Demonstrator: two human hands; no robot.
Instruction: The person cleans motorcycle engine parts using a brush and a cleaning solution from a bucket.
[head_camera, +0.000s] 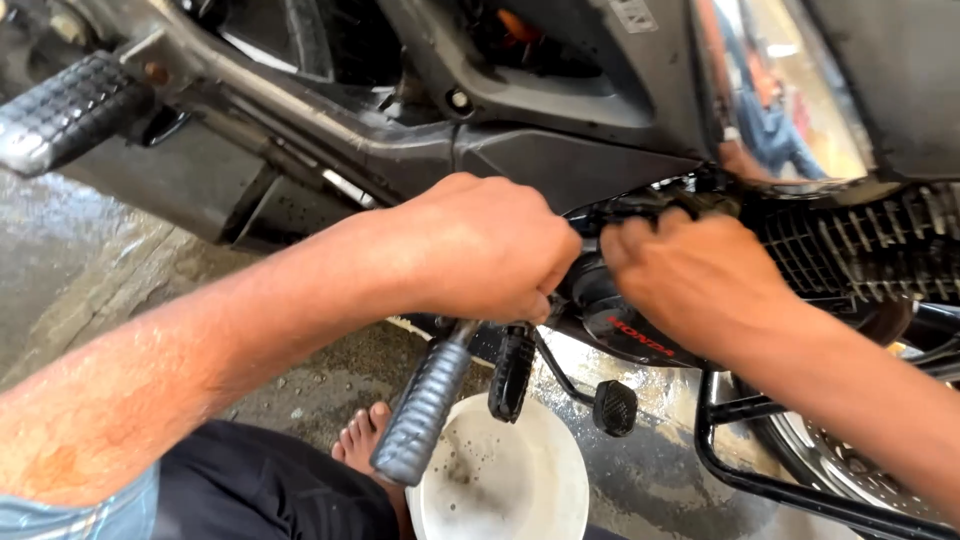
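Both hands work at a motorcycle's engine cover (625, 325): left hand (485, 250) fisted, contents hidden; right hand (690, 275) pinching a dark part, work unfinished.

Bucket (520, 480) on floor (90, 270) below footpeg (425, 405), motorcycle engine (620, 320) above, foot (362, 440) left

Wet grey concrete floor (80, 270), daylight glare on its puddled patches.
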